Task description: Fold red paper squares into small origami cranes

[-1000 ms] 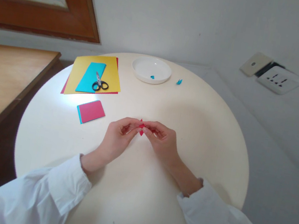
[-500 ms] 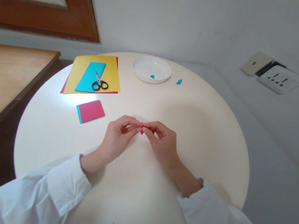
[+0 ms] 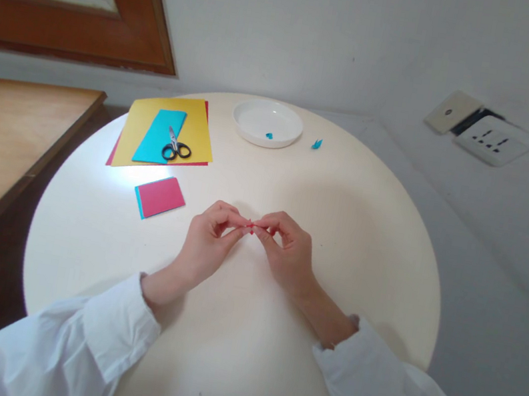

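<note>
One round, cream-white table (image 3: pixel 355 287) fills most of the view. A wooden desk (image 3: pixel 8 121) lies on the left, lower edge cut off by the view, and above it is the brown window frame (image 3: pixel 134 34). Two white sleeves (image 3: pixel 44 330) enter from the bottom, their cuffs behind the wrists.

At the table's far left, a yellow sheet (image 3: pixel 155 125) lies over a red sheet (image 3: pixel 110 153), which shows along the left, right and lower edges. The left hand (image 3: pixel 206 246) and the right hand (image 3: pixel 288 253) face each other near mid-table, fingertips meeting or nearly so. A white round plate (image 3: pixel 258 116) stands at the far edge. On the yellow sheet lies an oblong of blue paper (image 3: pixel 152 139). A white socket plate (image 3: pixel 494 142) is mounted on the right, beside a cream switch plate (image 3: pixel 452 112).

Nearer the left hand, a red card (image 3: pixel 162 196) rests on blue cards (image 3: pixel 139 204) visible at its left edge. Black-handled scissors (image 3: pixel 175 148) lie across the blue paper and the yellow sheet. A folded blue paper shape (image 3: pixel 317 144) sits on the table just right of the plate; a blue scrap (image 3: pixel 269 136) lies inside the plate.

Smallest: a red paper piece (image 3: pixel 252 228), between the hands. Thumb and forefinger of each hand are clamped on it; its exact form is hidden.
</note>
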`<state>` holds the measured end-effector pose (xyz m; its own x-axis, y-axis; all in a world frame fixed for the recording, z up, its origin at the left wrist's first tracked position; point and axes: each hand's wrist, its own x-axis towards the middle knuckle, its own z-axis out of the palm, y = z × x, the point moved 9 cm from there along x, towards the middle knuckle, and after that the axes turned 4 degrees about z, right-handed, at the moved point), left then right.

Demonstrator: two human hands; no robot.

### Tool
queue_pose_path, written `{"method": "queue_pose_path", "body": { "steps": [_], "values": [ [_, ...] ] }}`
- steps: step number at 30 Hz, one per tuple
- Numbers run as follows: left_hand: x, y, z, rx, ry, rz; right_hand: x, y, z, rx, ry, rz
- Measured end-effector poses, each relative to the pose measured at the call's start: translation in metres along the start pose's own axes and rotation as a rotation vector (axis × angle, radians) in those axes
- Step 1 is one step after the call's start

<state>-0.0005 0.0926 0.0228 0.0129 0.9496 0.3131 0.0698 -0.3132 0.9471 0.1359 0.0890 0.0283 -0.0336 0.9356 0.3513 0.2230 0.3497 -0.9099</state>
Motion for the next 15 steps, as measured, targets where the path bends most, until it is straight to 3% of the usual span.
{"method": "queue_pose_path", "body": {
  "steps": [15],
  "values": [
    [0.0009, -0.0011, -0.0021, 0.089, -0.021, 0.090, -0.0009, -0.0066, -0.0002, -0.068, 0.006, -0.066]
  ]
}}
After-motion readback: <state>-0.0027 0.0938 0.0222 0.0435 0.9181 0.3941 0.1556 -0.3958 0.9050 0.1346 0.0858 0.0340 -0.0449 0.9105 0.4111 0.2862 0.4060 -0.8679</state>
